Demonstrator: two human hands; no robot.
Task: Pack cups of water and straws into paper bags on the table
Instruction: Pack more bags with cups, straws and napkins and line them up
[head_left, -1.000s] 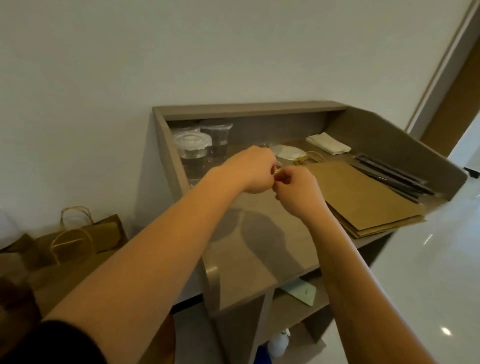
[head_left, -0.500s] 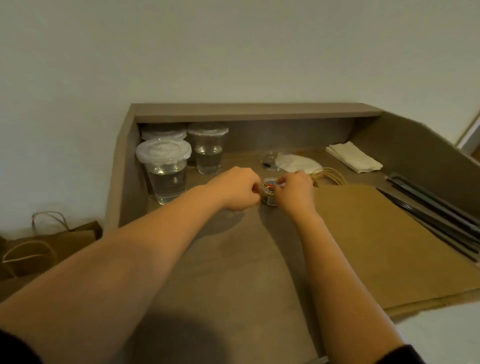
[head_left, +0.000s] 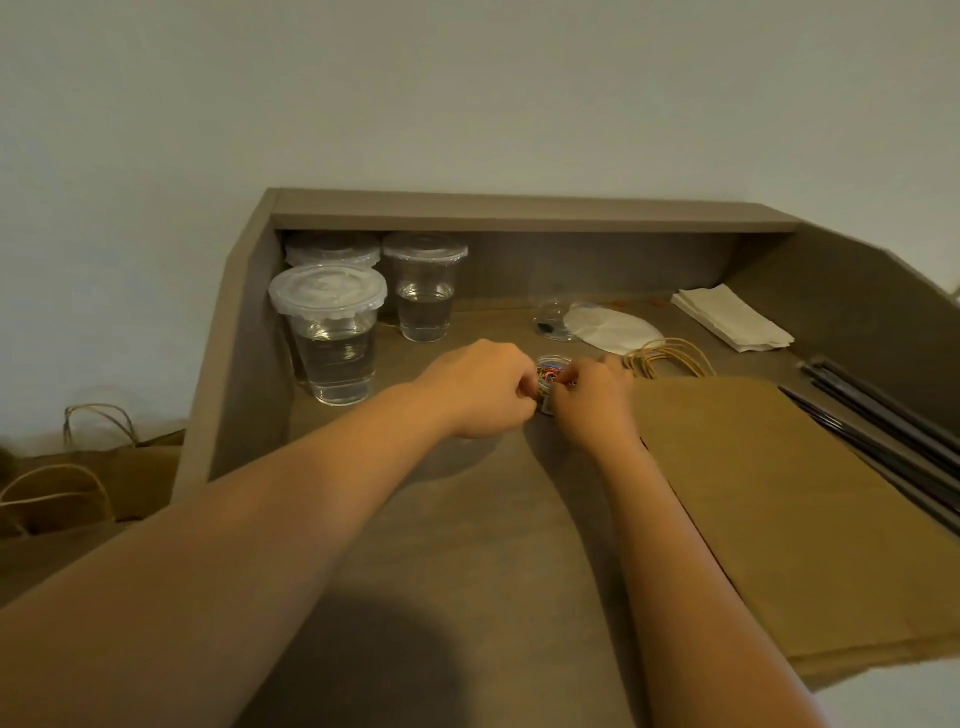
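Three lidded clear cups of water stand at the table's back left: a front cup (head_left: 332, 332), one behind it (head_left: 332, 249) and one to the right (head_left: 425, 291). A stack of flat brown paper bags (head_left: 769, 499) lies on the right, its twine handles (head_left: 670, 358) toward the back. Black straws (head_left: 893, 415) lie along the right wall. My left hand (head_left: 480, 389) and my right hand (head_left: 592, 400) meet around a small clear tub of coloured clips (head_left: 551, 370) at the table's middle, fingers pinched on it.
A white mask-like item (head_left: 608, 327), a small clear lid (head_left: 553, 322) and folded white napkins (head_left: 732, 317) lie at the back. The table (head_left: 467, 545) has raised side walls and a back shelf. Brown bags with handles (head_left: 83, 467) sit on the floor to the left.
The view has moved closer and downward onto the table. Both hands have dropped from mid-air to the table surface and stay together at the small tub of clips.
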